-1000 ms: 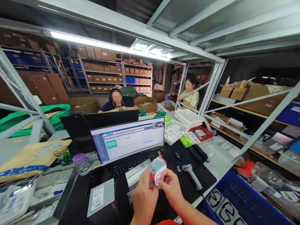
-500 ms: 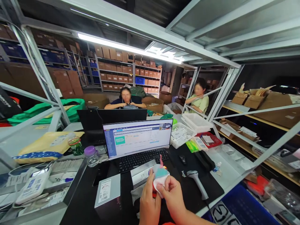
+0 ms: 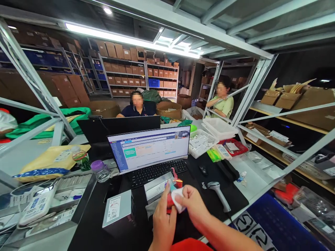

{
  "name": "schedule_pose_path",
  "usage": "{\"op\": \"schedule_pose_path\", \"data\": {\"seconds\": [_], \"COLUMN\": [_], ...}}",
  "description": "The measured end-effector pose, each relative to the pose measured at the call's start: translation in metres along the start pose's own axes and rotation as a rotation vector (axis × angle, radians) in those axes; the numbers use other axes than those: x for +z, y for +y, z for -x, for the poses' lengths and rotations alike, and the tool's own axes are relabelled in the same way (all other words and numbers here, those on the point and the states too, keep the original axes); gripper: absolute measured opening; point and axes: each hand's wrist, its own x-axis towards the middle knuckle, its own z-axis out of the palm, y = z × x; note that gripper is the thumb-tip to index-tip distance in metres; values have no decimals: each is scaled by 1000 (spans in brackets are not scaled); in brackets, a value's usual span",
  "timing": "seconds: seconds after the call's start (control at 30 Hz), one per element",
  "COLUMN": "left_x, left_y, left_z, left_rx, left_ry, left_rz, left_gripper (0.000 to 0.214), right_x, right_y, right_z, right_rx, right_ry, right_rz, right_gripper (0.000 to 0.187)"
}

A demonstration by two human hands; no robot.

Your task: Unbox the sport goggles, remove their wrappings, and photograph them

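My left hand (image 3: 164, 218) is closed around a small red and pink item (image 3: 178, 182) with a thin curved strip sticking up; my fingers hide most of it, so its kind is unclear. A white cloth (image 3: 179, 205) is pinched in my right hand (image 3: 194, 203) and pressed against that item. Just beyond my left hand lies an open silver-grey box (image 3: 158, 187). A grey fabric piece (image 3: 151, 208) lies beside my left fingers. Further left stands a shut grey box (image 3: 117, 209) with a printed label.
A keyboard (image 3: 158, 174) lies below the monitor (image 3: 151, 148). To the right are a mouse (image 3: 203, 170) and a barcode scanner (image 3: 219, 196). A purple-lidded jar (image 3: 99, 171) and a grey tray of packets (image 3: 78, 209) stand left. Two people are beyond the desk.
The cloth has shifted on the red item, and my right hand has moved slightly up and right. The view has tilted a little. The person behind the monitor has lowered their hands.
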Motion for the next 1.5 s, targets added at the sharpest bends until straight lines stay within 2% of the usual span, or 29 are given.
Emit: {"op": "schedule_pose_path", "data": {"seconds": [0.07, 0.13, 0.3, 0.37, 0.5, 0.57, 0.63, 0.73, 0.8, 0.9, 1.03, 1.1, 1.17, 1.33, 1.43, 1.5], "left_x": [0, 1, 2, 2, -2, -3, -3, -1, 0, -5, -21, -26, -25, -5, 1, -1], "left_y": [0, -1, -5, -7, -10, -13, -17, -21, -23, -25, -29, -33, -34, -27, -24, -26], "left_z": [0, -1, 1, 2, 4, 4, 5, 10, 14, 13, 0, -6, -8, 6, 14, 15], "left_rx": [56, 83, -60, -90, 31, 74, 65, -33, -108, -84, 91, 154, 162, 18, -76, -113], "left_ry": [-9, -18, -10, -17, -55, -67, -64, -59, -61, -89, -217, -275, -271, -97, -83, -118], "left_rz": [-9, -9, 31, 66, 52, 51, 59, 89, 110, 120, 135, 134, 114, 102, 162, 202], "left_gripper": [64, 63, 62, 61, 57, 56, 55, 54, 54, 53, 56, 58, 57, 55, 54, 53], "right_x": [-7, -9, 3, 3, -8, -9, -5, 4, 7, 1, -18, -23, -22, 3, 10, 5], "right_y": [-13, -16, 18, 21, -5, -12, -4, 21, 29, 14, -23, -27, -18, 34, 50, 44], "right_z": [-14, -20, 4, 6, -17, -23, -18, 1, 7, -2, -22, -25, -21, 6, 18, 15], "right_rx": [87, 90, -82, -70, 108, 110, 45, -68, -71, 17, 77, 93, 72, -83, -112, -73], "right_ry": [-35, -21, 114, 86, -14, -1, 45, 118, 94, 1, -133, -186, -142, 166, 189, 148], "right_rz": [-91, -141, -4, 43, -104, -143, -117, 5, 80, 55, 42, 66, 34, -8, 81, 122], "right_gripper": [66, 66, 57, 57, 64, 66, 64, 61, 61, 61, 61, 61, 61, 57, 57, 59]}}
